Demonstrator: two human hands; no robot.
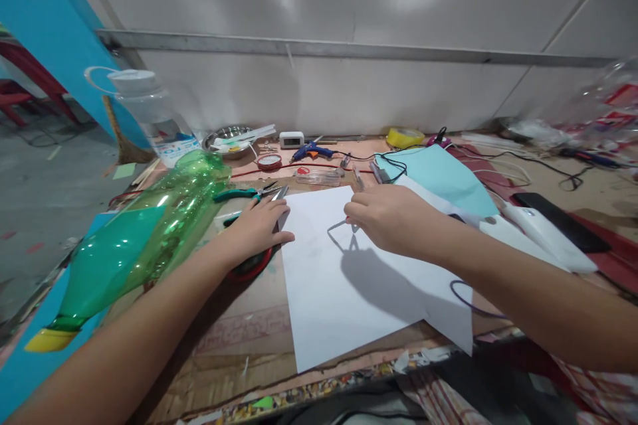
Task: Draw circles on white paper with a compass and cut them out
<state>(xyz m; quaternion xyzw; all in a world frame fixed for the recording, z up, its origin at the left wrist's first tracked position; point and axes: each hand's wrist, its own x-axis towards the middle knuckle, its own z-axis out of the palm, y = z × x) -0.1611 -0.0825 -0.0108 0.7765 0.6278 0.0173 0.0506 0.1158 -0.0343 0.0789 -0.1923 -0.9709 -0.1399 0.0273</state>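
A white sheet of paper (319,305) lies on the work surface. My right hand (386,216) is closed over its upper right part, pinching what looks like a metal drawing compass (335,226). Its thin grey legs show below my fingers; the rest is hidden. At the paper's left edge my left hand (256,229) rests with fingers spread, the thumb on the sheet. Beneath that hand lie scissors with red-and-black handles (253,269), partly covered. Just beyond it are green-handled pliers (236,194).
A green plastic bottle (174,212) lies at left, before a clear water jug (159,116). At the back are a metal bowl (234,136), blue glue gun (312,151) and yellow tape roll (405,138). Light-blue paper (438,176) and a black phone (561,220) lie right.
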